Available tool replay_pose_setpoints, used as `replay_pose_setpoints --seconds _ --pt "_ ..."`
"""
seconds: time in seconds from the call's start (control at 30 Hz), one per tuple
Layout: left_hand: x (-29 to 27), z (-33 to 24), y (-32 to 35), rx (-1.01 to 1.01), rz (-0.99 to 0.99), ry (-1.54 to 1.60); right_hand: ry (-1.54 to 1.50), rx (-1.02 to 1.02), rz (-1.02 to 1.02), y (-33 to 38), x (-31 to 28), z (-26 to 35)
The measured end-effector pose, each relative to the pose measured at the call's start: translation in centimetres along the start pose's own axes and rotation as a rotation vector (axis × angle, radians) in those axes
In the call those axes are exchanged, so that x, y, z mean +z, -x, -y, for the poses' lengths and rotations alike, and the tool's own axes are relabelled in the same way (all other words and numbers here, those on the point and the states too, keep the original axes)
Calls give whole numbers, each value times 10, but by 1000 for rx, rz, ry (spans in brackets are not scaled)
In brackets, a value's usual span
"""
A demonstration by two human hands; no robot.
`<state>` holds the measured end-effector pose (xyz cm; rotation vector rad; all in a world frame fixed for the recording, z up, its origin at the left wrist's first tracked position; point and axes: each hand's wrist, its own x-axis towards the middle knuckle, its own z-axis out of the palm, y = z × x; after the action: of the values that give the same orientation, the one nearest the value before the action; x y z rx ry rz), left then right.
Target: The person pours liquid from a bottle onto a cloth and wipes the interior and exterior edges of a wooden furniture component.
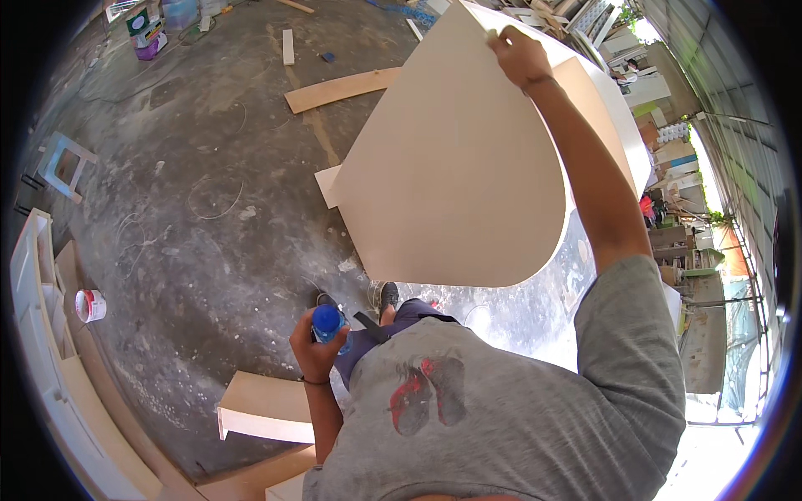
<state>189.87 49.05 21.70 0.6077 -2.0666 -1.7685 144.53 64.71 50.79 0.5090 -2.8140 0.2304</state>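
In the head view, the right hand (pixel 518 54) was raised, its grip clamped on the top edge of a large pale board (pixel 455 167) standing tilted above the concrete floor (pixel 209 167). The left hand (pixel 313 342) held its grip closed around a blue-capped bottle (pixel 327 321) near the person's waist.

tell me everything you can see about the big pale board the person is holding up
The board is a large, thin, cream-coloured panel, smooth and unmarked, looking like painted or laminated wood. Its lower edge seems rounded, though the lens bends lines. It stands tilted above the concrete floor. The right hand grips its top edge with the arm raised. A second pale panel shows just behind it. The left hand, holding a blue-capped bottle, does not touch it.
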Motion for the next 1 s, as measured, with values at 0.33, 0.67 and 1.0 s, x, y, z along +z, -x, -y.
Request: replay_pose_setpoints --seconds 0.33,0.67,1.0 --pt "9 -1 -18 44 25 0 95 -104 -57 108 -24 -25" --pt "22 -8 -31 96 187 -10 -114 -81 -113 29 6 -25" --pt "36 -13 -36 117 246 -29 -434 111 -241 295 -29 -80"
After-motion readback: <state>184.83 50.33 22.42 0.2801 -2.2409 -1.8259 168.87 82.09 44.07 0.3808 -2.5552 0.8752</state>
